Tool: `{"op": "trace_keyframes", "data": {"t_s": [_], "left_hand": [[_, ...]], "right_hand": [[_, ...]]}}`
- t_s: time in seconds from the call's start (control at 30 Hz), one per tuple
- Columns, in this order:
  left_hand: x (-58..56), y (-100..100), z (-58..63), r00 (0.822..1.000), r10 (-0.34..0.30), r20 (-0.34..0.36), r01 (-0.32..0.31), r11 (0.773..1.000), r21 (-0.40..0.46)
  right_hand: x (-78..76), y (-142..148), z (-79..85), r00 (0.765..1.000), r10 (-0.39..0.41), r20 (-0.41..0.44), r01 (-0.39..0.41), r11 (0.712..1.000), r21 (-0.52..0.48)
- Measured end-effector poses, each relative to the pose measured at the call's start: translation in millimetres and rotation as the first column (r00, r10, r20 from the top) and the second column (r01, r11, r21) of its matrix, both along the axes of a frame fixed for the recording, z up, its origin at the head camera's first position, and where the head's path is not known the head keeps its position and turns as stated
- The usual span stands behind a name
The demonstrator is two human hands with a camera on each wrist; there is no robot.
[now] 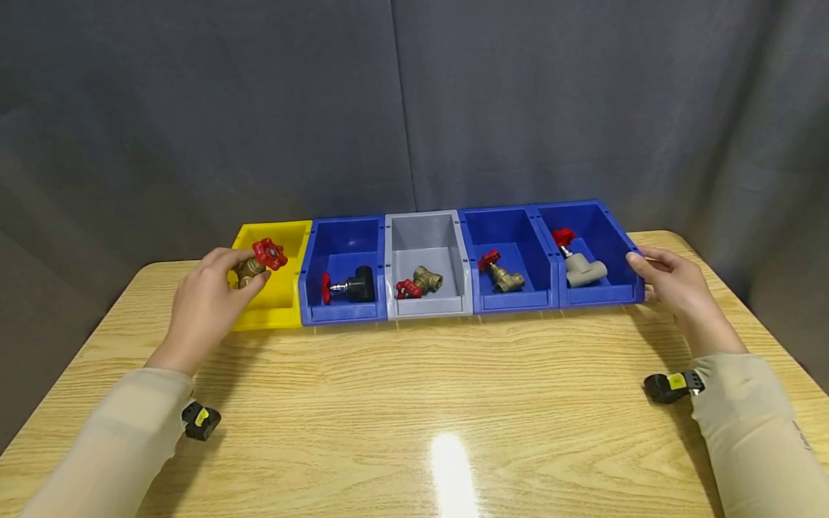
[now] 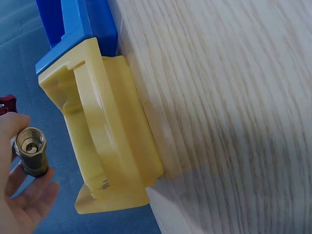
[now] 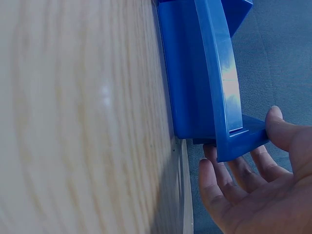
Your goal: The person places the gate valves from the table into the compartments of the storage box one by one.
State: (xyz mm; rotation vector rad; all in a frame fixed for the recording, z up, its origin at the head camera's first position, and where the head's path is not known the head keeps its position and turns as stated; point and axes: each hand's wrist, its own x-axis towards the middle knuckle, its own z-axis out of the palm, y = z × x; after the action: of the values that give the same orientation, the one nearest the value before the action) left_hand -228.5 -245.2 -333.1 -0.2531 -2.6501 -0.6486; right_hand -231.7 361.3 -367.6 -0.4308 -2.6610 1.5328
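My left hand (image 1: 212,301) pinches a brass valve (image 2: 32,151) between thumb and fingers, over the yellow bin (image 1: 285,316) at the left end of the row. Its red handwheel (image 1: 269,255) points up and to the right, and the threaded opening shows in the left wrist view. At the other end, my right hand (image 1: 673,282) holds the side wall of the rightmost blue bin (image 3: 219,87), thumb at the top rim and fingers outside the wall. Inside that bin lies a grey tee-shaped valve (image 1: 584,270) with a red handwheel.
Between the end bins stand a blue bin (image 1: 343,314) with a black valve (image 1: 360,285), a grey bin (image 1: 430,308) with a brass valve (image 1: 427,278), and another blue bin (image 1: 514,302) with a brass valve (image 1: 508,280). A dark curtain (image 1: 414,108) hangs behind the wooden table (image 1: 363,417).
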Motion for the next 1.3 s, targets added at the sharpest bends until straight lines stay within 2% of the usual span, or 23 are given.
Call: {"op": "trace_keyframes", "data": {"t_s": [0.33, 0.6, 0.83, 1.0, 1.3], "left_hand": [[-8.5, 3.5, -3.4, 0.998, 0.035, 0.061, -0.032, 0.999, -0.038], [-15.8, 8.1, -9.0, 0.984, 0.088, 0.153, -0.078, 0.995, -0.065], [-24.6, 10.6, -12.1, 0.979, 0.078, 0.188, -0.056, 0.991, -0.121], [-31.0, 14.9, -11.5, 0.965, 0.101, 0.240, -0.057, 0.981, -0.186], [-41.7, 18.0, -14.4, 0.932, 0.155, 0.327, -0.072, 0.965, -0.252]], "right_hand": [[-0.9, -0.7, 0.1, 1.000, -0.009, 0.017, 0.009, 1.000, -0.002], [0.2, -1.2, 1.3, 1.000, 0.006, 0.006, -0.006, 1.000, 0.001], [0.5, 1.5, 0.9, 1.000, 0.007, -0.006, -0.007, 1.000, -0.003], [1.4, 2.9, 0.5, 1.000, -0.011, 0.010, 0.011, 1.000, 0.007], [-0.3, 1.0, 0.4, 1.000, -0.006, 0.002, 0.006, 1.000, 0.012]]}}
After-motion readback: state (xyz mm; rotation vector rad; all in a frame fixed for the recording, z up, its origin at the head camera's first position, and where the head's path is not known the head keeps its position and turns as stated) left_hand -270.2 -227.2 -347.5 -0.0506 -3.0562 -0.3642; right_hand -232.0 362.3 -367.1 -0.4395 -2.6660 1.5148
